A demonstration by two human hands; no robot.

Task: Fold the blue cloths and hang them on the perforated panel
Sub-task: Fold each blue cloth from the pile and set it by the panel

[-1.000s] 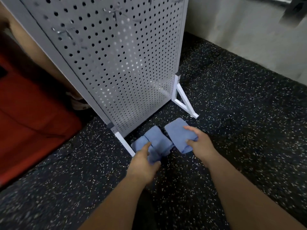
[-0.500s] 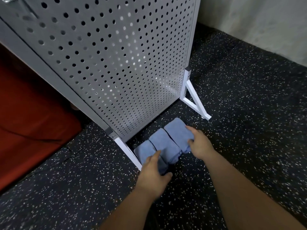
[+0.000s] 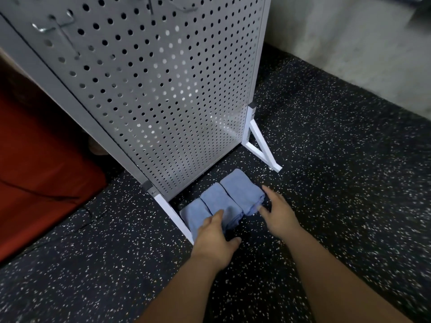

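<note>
On the far left is a red mat point(image 3: 35, 171). Next to it stands the perforated panel point(image 3: 163, 89), gray and full of little holes, with metal hooks point(image 3: 58, 31) high up on it. The hooks I can see are bare, so I think no cloth has been hung yet. Down at the bottom of the panel, between its white feet point(image 3: 173, 217), three blue cloths point(image 3: 217, 201) lie side by side on the speckled floor point(image 3: 349, 183). They are folded into small fat packs and touch each other in a row. I think they are lined up here so they are easy to grab one at a time. The left hand point(image 3: 213, 243) lies flat and loose over the left cloth point(image 3: 192, 213), with one finger reaching onto the middle cloth point(image 3: 227, 209). It pinches nothing. It may be patting them down so the folds hold. The right cloth point(image 3: 242, 190) is just beside the right hand point(image 3: 278, 215). That hand is spread wide, with its thumb and first finger touching the side of that cloth but not closed round it. The hooks are high above both hands.
</note>
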